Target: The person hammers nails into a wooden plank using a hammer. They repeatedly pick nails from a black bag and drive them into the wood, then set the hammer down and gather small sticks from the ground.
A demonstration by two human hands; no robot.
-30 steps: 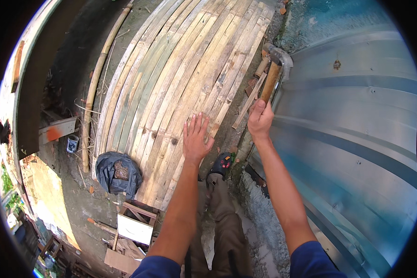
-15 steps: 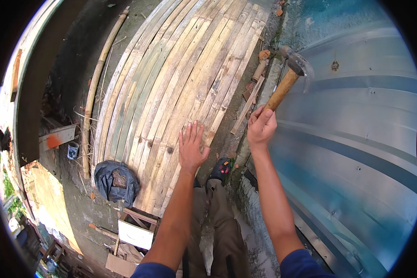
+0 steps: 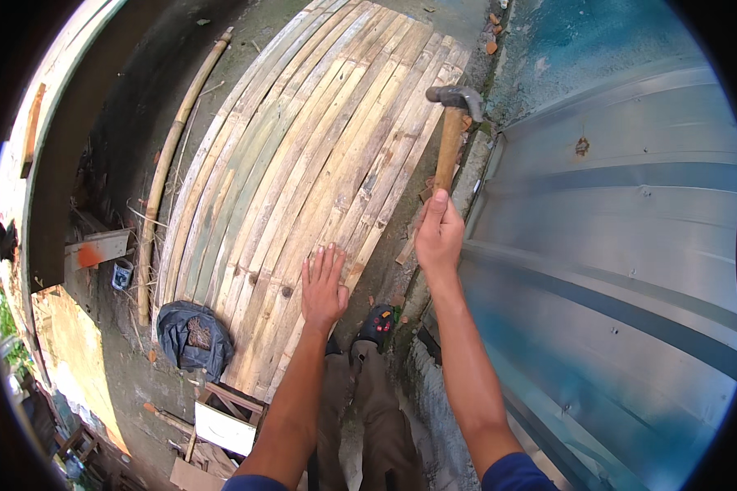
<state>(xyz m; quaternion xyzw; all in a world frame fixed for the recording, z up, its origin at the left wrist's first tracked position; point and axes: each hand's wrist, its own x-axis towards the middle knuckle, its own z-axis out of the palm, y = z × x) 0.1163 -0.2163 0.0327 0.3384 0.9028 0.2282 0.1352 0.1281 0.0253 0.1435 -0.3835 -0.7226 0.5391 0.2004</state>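
Note:
A wide platform of split bamboo slats [image 3: 303,155] lies before me. Near its right edge my left hand [image 3: 325,286] rests flat on the slats, fingers stretched out. My right hand [image 3: 440,233] is wrapped round the wooden handle of a claw hammer [image 3: 448,151]. The hammer stands upright, its dark metal head over the platform's far right edge, claw turned right. A black plastic bag [image 3: 190,342] with its mouth spread sits at the near left corner of the platform; small brownish pieces, too small to make out, lie inside.
Corrugated metal sheeting [image 3: 614,270] runs along my right. A bamboo pole [image 3: 176,168] lies on the ground to the left, with a small cup [image 3: 122,275] beside it. A wooden box frame with a white panel [image 3: 223,427] stands near my left elbow. My shoe [image 3: 377,324] is beside the platform.
My right hand has swung the hammer leftward, from over the metal sheeting to over the platform's edge, and turned it more upright. My left hand stays flat on the slats. The whole view has shifted slightly.

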